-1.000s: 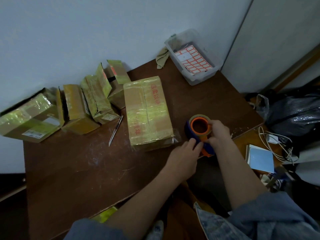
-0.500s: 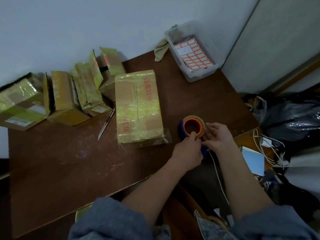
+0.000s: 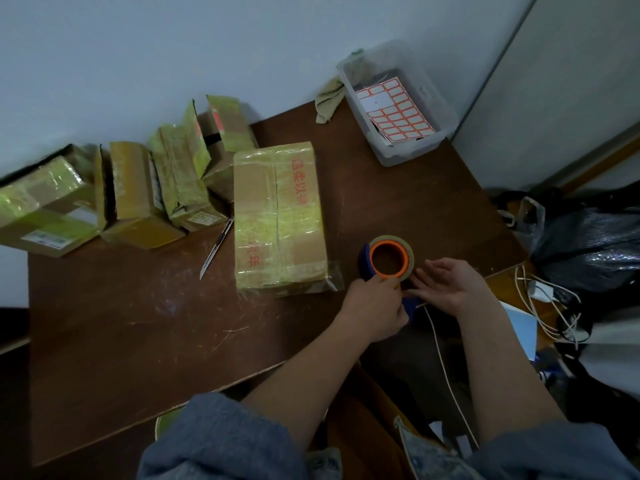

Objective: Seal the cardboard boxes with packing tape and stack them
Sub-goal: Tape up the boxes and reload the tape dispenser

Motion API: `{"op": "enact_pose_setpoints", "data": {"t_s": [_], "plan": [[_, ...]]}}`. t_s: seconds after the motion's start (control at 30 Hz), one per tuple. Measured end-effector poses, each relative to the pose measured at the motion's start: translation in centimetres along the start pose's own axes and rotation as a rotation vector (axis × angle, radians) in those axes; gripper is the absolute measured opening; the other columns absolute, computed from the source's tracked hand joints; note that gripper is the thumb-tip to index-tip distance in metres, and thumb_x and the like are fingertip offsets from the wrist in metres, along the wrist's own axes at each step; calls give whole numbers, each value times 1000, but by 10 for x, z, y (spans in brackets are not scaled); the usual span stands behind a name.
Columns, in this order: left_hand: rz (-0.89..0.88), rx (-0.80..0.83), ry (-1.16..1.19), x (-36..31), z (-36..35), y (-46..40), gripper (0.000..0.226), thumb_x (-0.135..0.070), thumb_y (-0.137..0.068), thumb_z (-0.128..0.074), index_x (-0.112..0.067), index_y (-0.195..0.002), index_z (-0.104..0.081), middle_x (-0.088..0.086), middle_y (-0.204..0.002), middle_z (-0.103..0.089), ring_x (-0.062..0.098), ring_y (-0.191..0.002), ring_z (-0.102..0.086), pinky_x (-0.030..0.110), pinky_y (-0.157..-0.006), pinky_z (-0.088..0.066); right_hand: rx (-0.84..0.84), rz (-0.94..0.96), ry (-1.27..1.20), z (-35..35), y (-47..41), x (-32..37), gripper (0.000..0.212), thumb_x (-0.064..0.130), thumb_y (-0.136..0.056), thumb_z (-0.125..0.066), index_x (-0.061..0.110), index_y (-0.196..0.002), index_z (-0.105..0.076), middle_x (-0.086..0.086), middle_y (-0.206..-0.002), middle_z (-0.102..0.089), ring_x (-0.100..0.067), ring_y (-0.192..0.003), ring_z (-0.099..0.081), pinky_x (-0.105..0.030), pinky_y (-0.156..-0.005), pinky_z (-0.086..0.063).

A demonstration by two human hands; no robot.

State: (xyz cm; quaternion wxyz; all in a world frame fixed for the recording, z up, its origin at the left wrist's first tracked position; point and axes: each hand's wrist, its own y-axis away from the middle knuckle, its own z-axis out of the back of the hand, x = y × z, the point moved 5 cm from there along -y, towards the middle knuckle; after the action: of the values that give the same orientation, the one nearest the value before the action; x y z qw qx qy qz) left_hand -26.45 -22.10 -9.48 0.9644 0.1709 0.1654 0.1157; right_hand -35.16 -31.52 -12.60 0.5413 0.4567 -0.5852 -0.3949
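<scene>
Blue-grey sleeves (image 3: 221, 441) pushed to elbows, forearms bare; pale denim.

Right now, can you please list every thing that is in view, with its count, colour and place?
table: one, dark brown, fills the middle.
large taped box: one, tan under yellowish tape, table centre, flaps shut.
smaller boxes: about four, tan, in a row along the wall at left, some flaps open.
utility knife: one, silver, between that row and the large box.
tape dispenser: one, blue with orange core, right of the large box.
plastic bin: one, clear, far right corner, holds red-bordered label sheets.
cloth: one, beige, left of the bin.
left hand: fingers pinch at the roll.
right hand: open, beside the dispenser.
</scene>
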Motion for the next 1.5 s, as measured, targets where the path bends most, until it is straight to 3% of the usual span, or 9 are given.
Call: {"op": "enact_pose_setpoints", "data": {"t_s": [0.23, 0.37, 0.53, 0.7, 0.83, 0.97, 1.07, 1.3, 1.5], "plan": [[37, -51, 84, 0, 4, 3, 18, -31, -98, -47, -14, -99, -52, 2, -106, -43, 12, -76, -47, 30, -59, -43, -154, 249, 279, 12, -4, 24, 31, 9, -97, -54, 5, -128, -55, -13, -115, -64, -24, -103, -62, -38, -92, -54], [-62, -246, 100, -1, 16, 17, 28, -27, -97, -48, -13, -122, -52, 2, -116, -47, 12, -75, -55, 29, -57, -52, -301, 500, 332, 15, 4, 19, 18, 10, -95, -54, 18, -108, -64, -3, -108, -64, -16, -102, -61, -31, -89, -53], [-116, -602, 240, 17, 45, 51, 33, -17, -94, -43, -5, -120, -60, 8, -113, -58, 15, -74, -61, 22, -55, -51, -186, 744, 406, -25, 35, 5, 21, 8, -94, -55, 27, -95, -63, 6, -99, -65, -7, -95, -62, -28, -86, -54], [-184, -878, 429, 28, 99, 77, 24, -2, -91, -49, 1, -109, -65, 11, -103, -59, 12, -79, -56, 15, -68, -47, 96, 548, 586, -75, 47, -32, 14, 17, -99, -54, 14, -103, -67, -4, -100, -68, -11, -84, -65, -20, -64, -54], [276, -1121, 577, 98, 110, 113, 26, 0, -88, -51, -4, -109, -65, 0, -102, -51, 11, -77, -54, 23, -64, -50, 220, 272, 675, -90, 58, -61, 40, 39, -103, -44, 6, -104, -66, -8, -99, -70, -18, -90, -66, -27, -72, -55], [867, -942, 770, 167, 76, 144, 32, -10, -93, -51, -7, -124, -56, 10, -125, -45, 22, -111, -50, 37, -102, -41, 243, 233, 627, -93, 65, -74, 41, 44, -100, -49, 7, -102, -65, -6, -101, -69, -21, -95, -66, -35, -86, -55], [1065, -799, 1000, 190, 52, 155, 32, -21, -97, -48, -6, -124, -55, 13, -128, -49, 30, -122, -48, 43, -107, -36, 263, 245, 551, -96, 74, -80, 29, 38, -98, -55, 11, -96, -63, -3, -100, -68, -19, -97, -64, -37, -93, -54], [895, -632, 1348, 170, 36, 146, 29, -35, -103, -42, -16, -104, -62, -5, -91, -61, 12, -89, -57, 27, -82, -40, 297, 236, 388, -95, 72, -90, 25, 30, -95, -63, 9, -108, -64, -6, -106, -71, -21, -102, -65, -40, -96, -52], [835, -622, 1276, 176, 30, 143, 35, -35, -103, -43, -10, -109, -66, -2, -97, -65, 4, -82, -58, 17, -65, -41, 249, 518, 445, -92, 72, -85, 18, 23, -95, -63, 8, -85, -60, -12, -94, -65, -24, -97, -63, -40, -96, -52]]}}
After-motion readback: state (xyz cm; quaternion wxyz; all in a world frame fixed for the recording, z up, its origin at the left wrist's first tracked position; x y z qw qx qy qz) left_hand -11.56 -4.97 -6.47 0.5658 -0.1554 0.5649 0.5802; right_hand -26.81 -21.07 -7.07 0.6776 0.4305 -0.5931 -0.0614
